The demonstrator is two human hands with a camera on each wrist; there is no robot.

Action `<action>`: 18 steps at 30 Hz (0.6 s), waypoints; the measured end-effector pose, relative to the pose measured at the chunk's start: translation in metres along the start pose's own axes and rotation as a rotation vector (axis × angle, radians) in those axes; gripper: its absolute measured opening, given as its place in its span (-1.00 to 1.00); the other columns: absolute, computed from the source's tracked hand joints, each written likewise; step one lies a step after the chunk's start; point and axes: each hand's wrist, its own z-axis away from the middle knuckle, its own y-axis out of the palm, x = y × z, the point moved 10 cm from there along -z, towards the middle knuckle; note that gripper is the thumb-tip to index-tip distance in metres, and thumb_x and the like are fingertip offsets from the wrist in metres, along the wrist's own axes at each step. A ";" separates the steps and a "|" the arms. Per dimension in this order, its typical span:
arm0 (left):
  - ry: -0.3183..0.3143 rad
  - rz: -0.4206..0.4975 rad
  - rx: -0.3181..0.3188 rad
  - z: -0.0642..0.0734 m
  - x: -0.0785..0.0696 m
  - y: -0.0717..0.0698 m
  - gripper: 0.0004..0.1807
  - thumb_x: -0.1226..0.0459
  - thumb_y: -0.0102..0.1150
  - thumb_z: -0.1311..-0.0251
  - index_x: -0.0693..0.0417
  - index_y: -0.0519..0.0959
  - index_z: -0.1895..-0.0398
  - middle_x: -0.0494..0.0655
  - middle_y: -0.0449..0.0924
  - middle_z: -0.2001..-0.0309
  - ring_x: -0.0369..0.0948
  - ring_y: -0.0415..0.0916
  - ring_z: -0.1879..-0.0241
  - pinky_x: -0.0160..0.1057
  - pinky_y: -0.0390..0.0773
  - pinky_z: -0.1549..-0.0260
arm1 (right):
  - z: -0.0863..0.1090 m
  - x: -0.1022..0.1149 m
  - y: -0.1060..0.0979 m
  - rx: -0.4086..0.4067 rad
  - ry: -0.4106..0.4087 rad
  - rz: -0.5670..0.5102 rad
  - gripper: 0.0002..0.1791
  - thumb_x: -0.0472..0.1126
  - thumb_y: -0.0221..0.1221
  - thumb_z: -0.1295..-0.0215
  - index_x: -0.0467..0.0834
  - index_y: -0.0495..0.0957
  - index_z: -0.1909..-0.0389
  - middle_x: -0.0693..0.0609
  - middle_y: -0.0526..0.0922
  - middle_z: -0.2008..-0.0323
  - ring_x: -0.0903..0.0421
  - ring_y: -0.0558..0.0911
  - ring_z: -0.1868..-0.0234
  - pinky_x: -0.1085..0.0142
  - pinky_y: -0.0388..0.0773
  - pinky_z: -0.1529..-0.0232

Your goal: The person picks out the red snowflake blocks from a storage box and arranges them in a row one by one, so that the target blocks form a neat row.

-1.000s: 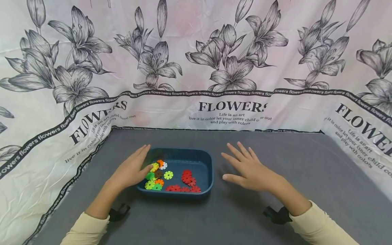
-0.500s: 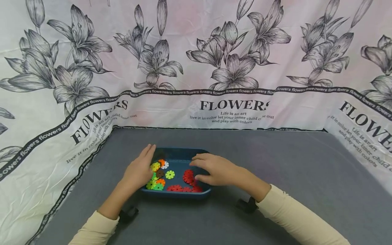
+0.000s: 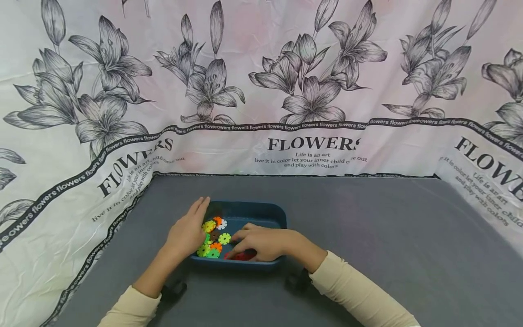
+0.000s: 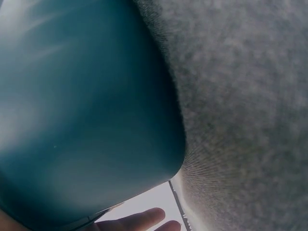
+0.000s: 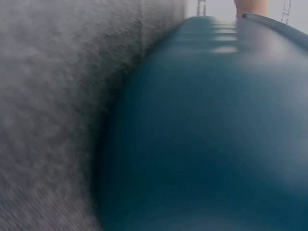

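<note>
A dark blue plastic tray holds several flower-shaped plastic discs. Yellow, green, orange, brown and white discs lie along its left side, with one yellow-green disc a little apart. My left hand rests at the tray's left wall, its fingers straight; fingers show past the wall in the left wrist view. My right hand reaches over the right side into the tray, thumb and fingers apart above red discs, which it mostly hides. The tray's outer wall fills much of the right wrist view.
The tray stands on a grey cloth-covered table. Behind and at both sides hangs a white curtain with printed flowers and lettering. A dark strap is at the right wrist.
My right hand has moved left from above the table into the tray, over the red discs. My left hand has shifted slightly right, staying at the tray's left wall.
</note>
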 end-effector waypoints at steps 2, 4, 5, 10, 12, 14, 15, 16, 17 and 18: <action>0.000 -0.008 -0.005 0.000 0.002 0.000 -0.15 0.59 0.00 -0.11 0.22 0.12 -0.56 0.28 0.12 -0.49 -0.21 0.04 0.75 -0.26 0.13 0.73 | 0.000 0.002 -0.001 -0.001 -0.023 0.002 -0.51 -0.33 0.24 -0.36 0.13 0.61 -0.25 0.01 0.44 -0.34 0.06 0.39 -0.24 0.32 0.36 -0.21; 0.001 -0.016 -0.012 0.000 0.003 -0.001 -0.15 0.59 0.01 -0.11 0.22 0.12 -0.56 0.28 0.13 -0.48 -0.21 0.04 0.74 -0.26 0.12 0.73 | 0.001 0.003 -0.003 0.008 -0.034 0.006 -0.58 -0.30 0.24 -0.37 0.09 0.65 -0.19 0.02 0.47 -0.31 0.08 0.41 -0.20 0.35 0.38 -0.17; -0.001 -0.018 -0.012 0.000 0.003 -0.001 -0.15 0.59 0.01 -0.11 0.22 0.12 -0.56 0.28 0.13 -0.48 -0.21 0.04 0.74 -0.26 0.12 0.73 | 0.002 0.003 -0.004 0.017 -0.033 0.001 -0.60 -0.29 0.26 -0.36 0.07 0.67 -0.17 0.03 0.48 -0.30 0.09 0.42 -0.18 0.37 0.38 -0.15; 0.014 -0.018 -0.024 -0.001 0.001 -0.005 -0.17 0.59 0.01 -0.11 0.24 0.14 -0.55 0.29 0.15 -0.47 -0.20 0.06 0.72 -0.25 0.13 0.72 | 0.005 0.003 -0.008 0.037 0.004 -0.026 -0.71 -0.23 0.33 -0.30 0.02 0.75 -0.02 0.04 0.56 -0.22 0.14 0.49 -0.10 0.45 0.43 -0.04; 0.015 -0.012 -0.021 -0.001 0.000 -0.005 -0.17 0.59 0.01 -0.11 0.24 0.14 -0.54 0.29 0.15 -0.47 -0.19 0.07 0.71 -0.24 0.13 0.71 | 0.005 0.005 -0.009 0.018 -0.004 -0.007 -0.76 -0.23 0.34 -0.29 0.00 0.77 0.03 0.06 0.61 -0.16 0.17 0.52 -0.06 0.49 0.44 0.01; 0.013 -0.008 -0.014 -0.001 -0.001 -0.004 -0.16 0.60 0.02 -0.10 0.23 0.14 -0.55 0.28 0.15 -0.47 -0.18 0.09 0.70 -0.24 0.14 0.71 | 0.003 0.010 -0.009 -0.009 -0.033 -0.003 -0.79 -0.25 0.33 -0.30 -0.04 0.77 0.07 0.08 0.65 -0.10 0.18 0.55 -0.03 0.51 0.45 0.03; 0.012 -0.007 -0.011 -0.001 -0.002 -0.004 -0.16 0.60 0.02 -0.10 0.23 0.15 -0.54 0.28 0.15 -0.47 -0.18 0.10 0.69 -0.24 0.14 0.71 | 0.002 0.012 -0.009 -0.025 -0.054 -0.003 -0.80 -0.28 0.33 -0.29 -0.05 0.77 0.09 0.10 0.67 -0.06 0.20 0.56 -0.02 0.51 0.45 0.02; 0.012 -0.007 -0.009 -0.001 -0.002 -0.003 -0.16 0.60 0.03 -0.10 0.22 0.15 -0.54 0.28 0.15 -0.47 -0.17 0.12 0.68 -0.23 0.15 0.71 | 0.001 0.015 -0.009 -0.039 -0.072 -0.009 -0.80 -0.30 0.32 -0.29 -0.06 0.76 0.09 0.11 0.68 -0.02 0.20 0.57 -0.01 0.51 0.44 0.00; 0.012 -0.008 -0.007 -0.001 -0.003 -0.002 -0.16 0.60 0.03 -0.09 0.22 0.16 -0.54 0.28 0.16 -0.47 -0.17 0.13 0.67 -0.23 0.15 0.71 | 0.001 0.016 -0.008 -0.047 -0.081 -0.008 -0.78 -0.31 0.33 -0.28 -0.06 0.74 0.07 0.12 0.68 -0.01 0.20 0.56 -0.01 0.51 0.43 -0.01; 0.013 -0.009 -0.005 -0.001 -0.003 -0.002 -0.16 0.59 0.03 -0.09 0.21 0.16 -0.54 0.27 0.16 -0.47 -0.16 0.15 0.66 -0.23 0.16 0.71 | 0.000 0.016 -0.007 -0.053 -0.086 -0.018 -0.75 -0.32 0.33 -0.28 -0.06 0.73 0.04 0.13 0.68 -0.01 0.20 0.55 -0.02 0.50 0.43 -0.03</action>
